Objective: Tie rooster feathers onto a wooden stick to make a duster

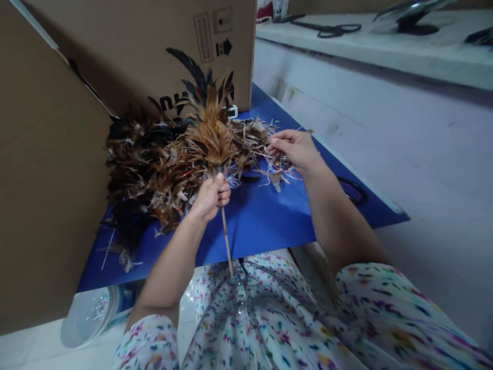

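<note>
Head view. The left hand [213, 196] is closed around the upper part of a thin stick [226, 236], at the base of a feather bundle [211, 139]; the fingers are curled and the thumb lies on top, pointing toward the plumes. The bundle stands above the blue table [277, 221], near the middle of the scene. Its lower feathers are golden brown, short and dense, fanning outward in a ruff; above them rise narrower tan plumes, mixed with dark, nearly black ones. The longest dark plume curves up and to the left, in front of the cardboard box [154, 41]. The stick is pale brown, straight and slender; it slopes down past the table's near edge, its lower end against the patterned garment [277, 293]. The right hand [298, 149] is raised to the right of the bundle, apart from it, with thumb and fingertips brought together; whether a strand is pinched between them cannot be told. Beside and behind the bundle, a feather pile [142, 164] of brown, black and whitish pieces spreads over the table, with pale and pinkish strands at its right end. A black ring-shaped object [360, 192] lies near the right forearm. Scissors [335, 31] rest on the ledge [370, 43] at upper right.
</note>
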The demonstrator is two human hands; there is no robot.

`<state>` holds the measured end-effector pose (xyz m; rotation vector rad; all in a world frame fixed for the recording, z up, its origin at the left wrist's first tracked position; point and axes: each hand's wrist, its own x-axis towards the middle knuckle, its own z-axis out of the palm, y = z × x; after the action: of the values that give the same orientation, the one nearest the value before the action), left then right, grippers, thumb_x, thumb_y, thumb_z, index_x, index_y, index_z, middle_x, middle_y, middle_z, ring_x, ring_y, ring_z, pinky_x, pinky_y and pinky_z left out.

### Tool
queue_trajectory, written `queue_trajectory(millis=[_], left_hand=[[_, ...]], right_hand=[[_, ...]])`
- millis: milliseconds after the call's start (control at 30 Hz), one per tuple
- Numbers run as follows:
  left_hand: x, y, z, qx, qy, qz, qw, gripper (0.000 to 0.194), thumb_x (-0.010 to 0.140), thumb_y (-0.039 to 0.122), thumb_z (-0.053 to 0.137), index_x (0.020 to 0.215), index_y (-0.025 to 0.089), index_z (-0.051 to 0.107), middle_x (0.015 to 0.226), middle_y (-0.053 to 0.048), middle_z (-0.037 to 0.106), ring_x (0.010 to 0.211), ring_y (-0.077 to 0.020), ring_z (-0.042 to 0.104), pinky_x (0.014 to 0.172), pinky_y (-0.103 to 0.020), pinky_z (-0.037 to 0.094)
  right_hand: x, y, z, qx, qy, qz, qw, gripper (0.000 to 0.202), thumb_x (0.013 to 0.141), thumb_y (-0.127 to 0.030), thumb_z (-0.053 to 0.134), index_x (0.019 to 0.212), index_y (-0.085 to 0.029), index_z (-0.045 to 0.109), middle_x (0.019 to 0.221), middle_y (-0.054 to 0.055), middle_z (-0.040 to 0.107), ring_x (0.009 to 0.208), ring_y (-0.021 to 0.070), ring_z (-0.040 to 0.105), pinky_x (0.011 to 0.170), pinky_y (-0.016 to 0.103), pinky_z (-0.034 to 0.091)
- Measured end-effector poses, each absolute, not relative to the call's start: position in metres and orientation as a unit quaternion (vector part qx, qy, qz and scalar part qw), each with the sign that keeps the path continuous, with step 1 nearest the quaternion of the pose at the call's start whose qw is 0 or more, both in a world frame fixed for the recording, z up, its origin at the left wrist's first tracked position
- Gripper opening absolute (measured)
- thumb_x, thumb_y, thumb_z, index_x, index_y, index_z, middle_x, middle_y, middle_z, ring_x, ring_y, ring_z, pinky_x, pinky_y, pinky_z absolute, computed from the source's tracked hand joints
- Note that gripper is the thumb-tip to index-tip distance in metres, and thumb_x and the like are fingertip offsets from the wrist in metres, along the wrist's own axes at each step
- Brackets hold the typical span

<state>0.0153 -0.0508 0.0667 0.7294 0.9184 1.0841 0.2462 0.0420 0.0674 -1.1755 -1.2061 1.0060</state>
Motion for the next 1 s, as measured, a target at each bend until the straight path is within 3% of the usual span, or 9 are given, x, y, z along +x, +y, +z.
queue_trajectory(millis=[100, 233, 400, 600, 833, 1000], left_hand=[[0.012, -0.048, 0.070, 0.315, 0.417, 0.491, 0.697, 0.038, 0.091, 0.038, 0.069, 0.075, 0.019, 0.040, 0.056, 0.010, 0.032, 0.039, -0.0006, 0.021, 0.037, -0.012, 0.012], [0.006, -0.045, 0.072, 0.316, 0.423, 0.500, 0.686, 0.037, 0.093, 0.035, 0.065, 0.074, 0.019, 0.038, 0.056, 0.010, 0.032, 0.039, -0.0009, 0.021, 0.037, -0.012, 0.013], [0.000, -0.042, 0.073, 0.326, 0.434, 0.508, 0.669, 0.034, 0.097, 0.033, 0.059, 0.074, 0.018, 0.039, 0.056, 0.010, 0.032, 0.038, -0.0011, 0.022, 0.036, -0.012, 0.014], [-0.003, -0.040, 0.071, 0.339, 0.426, 0.507, 0.669, 0.029, 0.102, 0.030, 0.050, 0.076, 0.017, 0.043, 0.056, 0.009, 0.032, 0.037, -0.0015, 0.023, 0.036, -0.013, 0.015], [-0.001, -0.040, 0.068, 0.333, 0.431, 0.505, 0.670, 0.034, 0.097, 0.033, 0.060, 0.073, 0.018, 0.041, 0.056, 0.010, 0.030, 0.039, -0.0014, 0.023, 0.036, -0.012, 0.016], [-0.003, -0.039, 0.065, 0.342, 0.420, 0.504, 0.673, 0.034, 0.095, 0.034, 0.063, 0.074, 0.018, 0.042, 0.057, 0.009, 0.032, 0.039, -0.0014, 0.024, 0.036, -0.012, 0.015]], right_hand=[[0.266, 0.042, 0.058, -0.548, -0.572, 0.339, 0.508, 0.008, 0.082, -0.012, 0.067, 0.077, -0.017, 0.070, 0.062, 0.001, 0.067, 0.055, 0.0110, 0.058, 0.061, 0.027, 0.049], [0.272, 0.039, 0.050, -0.581, -0.710, 0.195, 0.347, 0.011, 0.076, -0.010, 0.068, 0.078, -0.017, 0.076, 0.070, 0.002, 0.070, 0.069, 0.0166, 0.065, 0.071, 0.031, 0.049], [0.259, 0.035, 0.049, -0.571, -0.782, 0.166, 0.187, 0.017, 0.077, -0.012, 0.066, 0.088, -0.018, 0.079, 0.079, 0.004, 0.074, 0.079, 0.0187, 0.068, 0.079, 0.031, 0.049], [0.254, 0.031, 0.053, -0.605, -0.773, 0.123, 0.143, 0.024, 0.083, -0.008, 0.058, 0.093, -0.016, 0.077, 0.096, 0.011, 0.075, 0.094, 0.0250, 0.069, 0.084, 0.036, 0.050], [0.258, 0.038, 0.045, -0.616, -0.778, 0.062, 0.102, 0.038, 0.087, -0.003, 0.049, 0.108, -0.016, 0.077, 0.115, 0.014, 0.071, 0.109, 0.0294, 0.066, 0.092, 0.040, 0.050], [0.258, 0.047, 0.034, -0.589, -0.805, 0.042, 0.055, 0.031, 0.087, -0.009, 0.056, 0.110, -0.017, 0.076, 0.120, 0.015, 0.068, 0.112, 0.0294, 0.064, 0.093, 0.039, 0.048]])
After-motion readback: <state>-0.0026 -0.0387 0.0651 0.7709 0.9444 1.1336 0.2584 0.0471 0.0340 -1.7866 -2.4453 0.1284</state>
